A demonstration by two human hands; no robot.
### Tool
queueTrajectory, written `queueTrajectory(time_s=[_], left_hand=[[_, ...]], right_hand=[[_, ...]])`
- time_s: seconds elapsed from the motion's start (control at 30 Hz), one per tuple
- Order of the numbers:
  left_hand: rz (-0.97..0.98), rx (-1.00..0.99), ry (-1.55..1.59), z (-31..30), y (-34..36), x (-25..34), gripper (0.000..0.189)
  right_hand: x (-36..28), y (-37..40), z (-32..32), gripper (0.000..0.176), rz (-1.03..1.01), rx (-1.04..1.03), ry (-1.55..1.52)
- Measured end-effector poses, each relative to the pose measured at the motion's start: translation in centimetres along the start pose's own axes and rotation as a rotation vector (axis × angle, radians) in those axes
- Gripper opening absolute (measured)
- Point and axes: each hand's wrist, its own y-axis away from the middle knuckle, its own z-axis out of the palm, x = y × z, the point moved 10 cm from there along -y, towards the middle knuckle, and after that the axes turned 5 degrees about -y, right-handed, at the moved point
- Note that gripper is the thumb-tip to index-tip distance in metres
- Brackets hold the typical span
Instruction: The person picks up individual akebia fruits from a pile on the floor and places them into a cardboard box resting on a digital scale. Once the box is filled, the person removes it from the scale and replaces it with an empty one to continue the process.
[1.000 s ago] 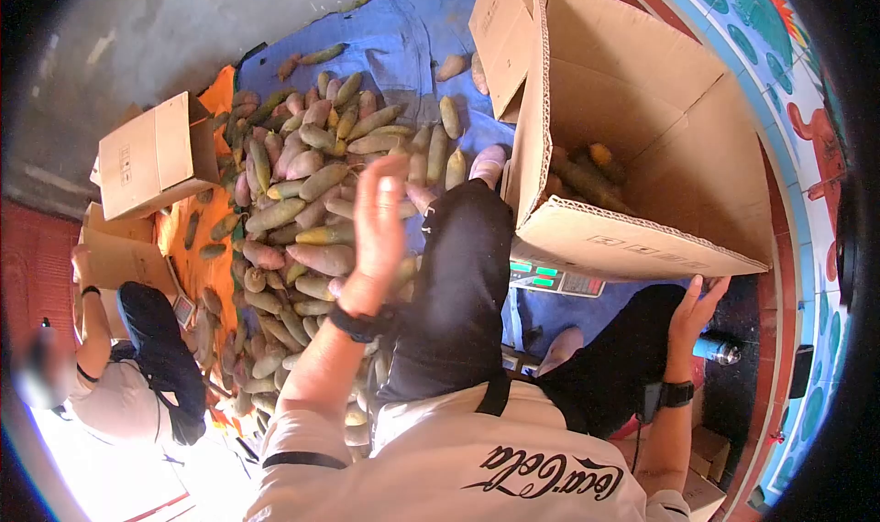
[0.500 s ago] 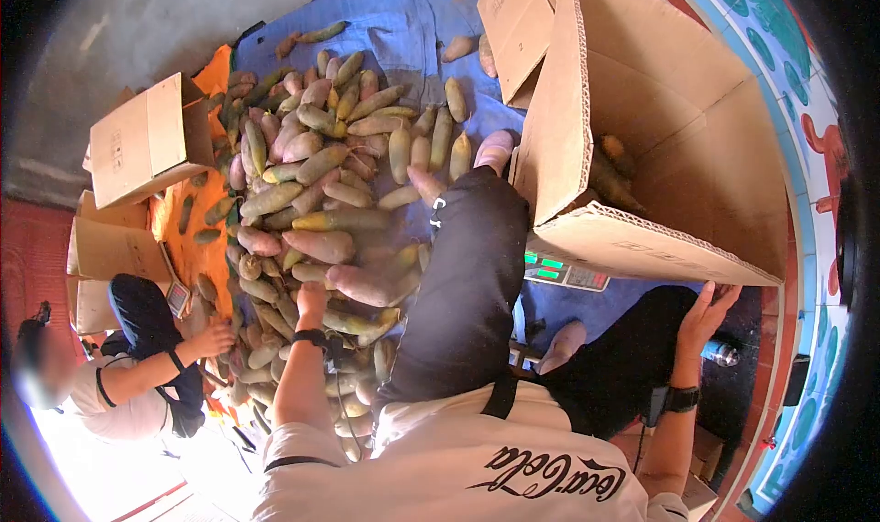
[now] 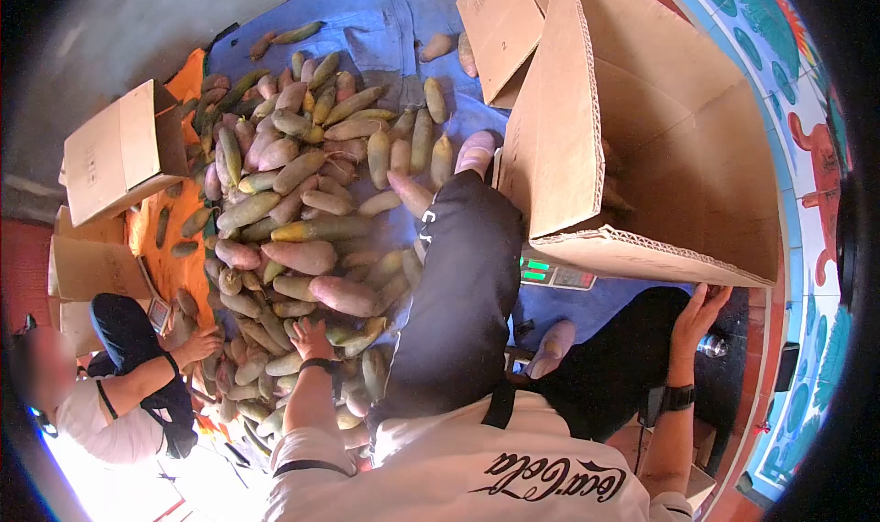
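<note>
My left hand (image 3: 313,341) rests on a heap of long, pink and green radish-like roots (image 3: 300,257), its fingers spread and not closed round any of them. A thick pink root (image 3: 344,296) lies just beyond its fingertips. To the right, my right hand (image 3: 698,313) grips the lower edge of a large open cardboard box (image 3: 655,256); some fingertips are hidden at that edge. The box is tilted with its opening toward me, and a few dim roots (image 3: 616,197) show inside it. Below it, a scale with a lit green display (image 3: 536,271) is partly covered.
A co-worker's hand (image 3: 199,343) reaches into the heap's left side. Cardboard boxes stand at the left (image 3: 124,155) and the back (image 3: 502,27). Under the heap lie a blue sheet (image 3: 367,18) and an orange sheet (image 3: 147,238). A tiled wall (image 3: 811,284) borders the right.
My left hand's fingers have spread over the heap, slightly nearer to me. My right hand stays at the box edge. The whole view has shifted a little.
</note>
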Motion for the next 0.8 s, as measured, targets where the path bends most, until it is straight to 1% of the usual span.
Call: queueTrajectory(time_s=[0.07, 0.13, 0.17, 0.2, 0.23, 0.27, 0.3, 0.37, 0.4, 0.43, 0.47, 0.5, 0.53, 0.57, 0.63, 0.67, 0.7, 0.77, 0.8], left_hand=[[0.017, 0.033, -0.037, 1.1, -1.0, -0.1, 0.055], [0.033, 0.079, -0.088, -0.2, -0.6, 0.5, 0.050], [0.036, 0.082, -0.088, -0.2, -0.9, 0.7, 0.050], [0.077, 0.063, -0.121, 0.2, -1.2, 1.4, 0.049], [0.119, 0.044, -0.155, 0.5, -1.4, 2.1, 0.047], [0.146, 0.103, -0.218, 0.3, -1.1, 2.8, 0.048], [0.150, 0.108, -0.219, -0.8, -0.5, 3.2, 0.048], [0.228, 0.018, -0.290, -2.3, 1.0, 4.1, 0.049], [0.246, 0.074, -0.322, -2.8, 1.3, 4.3, 0.055], [0.246, 0.079, -0.323, -1.0, 0.5, 4.0, 0.055], [0.248, 0.176, -0.379, 1.4, -1.3, 3.6, 0.059], [0.249, 0.273, -0.435, 1.0, -1.0, 3.7, 0.064], [0.248, 0.358, -0.448, 0.6, -0.7, 3.6, 0.064], [0.247, 0.364, -0.451, 0.9, -0.8, 3.6, 0.064], [0.201, -0.008, -0.279, -2.0, 2.7, 3.7, 0.058], [0.207, -0.061, -0.231, -3.5, 3.7, 4.1, 0.060], [0.204, -0.051, -0.233, -4.0, 3.6, 4.2, 0.060], [0.174, -0.198, 0.120, -3.6, 3.8, 4.3, 0.067], [0.268, -0.153, 0.118, -5.5, 4.7, 5.1, 0.070]], right_hand=[[-0.2, 0.0, 0.0, 0.054, -0.015, 0.011, 0.014], [-0.3, -0.1, 0.0, 0.054, -0.029, 0.023, 0.026], [-0.1, -0.1, -0.2, 0.054, -0.032, 0.023, 0.083], [-0.1, -0.1, -0.2, 0.054, -0.035, 0.025, 0.139], [-0.2, -0.1, -0.3, 0.054, -0.037, 0.032, 0.140], [-0.4, 0.0, -0.1, 0.053, -0.032, 0.027, 0.108], [-0.5, 0.1, 0.0, 0.051, -0.027, 0.022, 0.076], [-0.8, 0.1, 0.0, 0.051, -0.013, 0.021, 0.074], [-0.8, 0.1, 0.2, 0.051, 0.000, 0.013, 0.068], [-0.9, 0.1, 0.2, 0.051, 0.000, 0.018, 0.067], [-1.0, 0.1, 0.2, 0.050, -0.003, 0.025, 0.078], [-1.1, 0.1, 0.1, 0.050, -0.006, 0.032, 0.089], [-1.2, 0.1, 0.1, 0.050, -0.004, 0.039, 0.086], [-1.5, 0.0, 0.4, 0.050, -0.012, 0.021, 0.067], [-1.4, 0.1, 0.4, 0.050, -0.017, 0.009, 0.044], [-0.7, 0.1, 0.3, 0.051, -0.003, 0.017, 0.057], [-0.3, 0.1, 0.2, 0.051, 0.010, 0.025, 0.069], [-1.7, 0.1, 0.5, 0.051, 0.011, 0.026, 0.043], [-2.2, 0.1, 0.7, 0.050, 0.011, 0.021, 0.024]])
